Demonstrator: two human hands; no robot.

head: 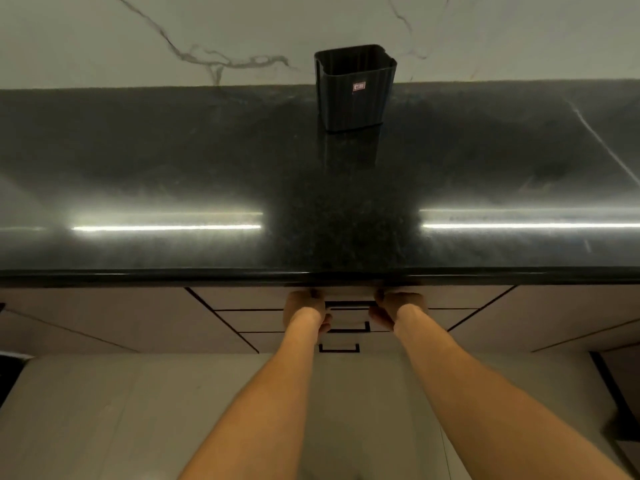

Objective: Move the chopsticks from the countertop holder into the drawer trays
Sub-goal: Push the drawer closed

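The black ribbed chopstick holder (355,88) stands upright at the back of the dark countertop (173,161), against the wall. No chopsticks show above its rim. Below the counter's front edge, my left hand (304,311) and my right hand (398,310) rest on the top drawer front (249,299), one at each end of its black handle (350,302). The fingers curl up under the counter lip and their tips are hidden. No drawer interior or trays are visible.
Two more drawers with black handles (339,348) sit below the top one. Cabinet doors (104,317) flank the drawers on both sides. Pale floor (104,410) lies beneath. A marbled wall (173,36) backs the counter.
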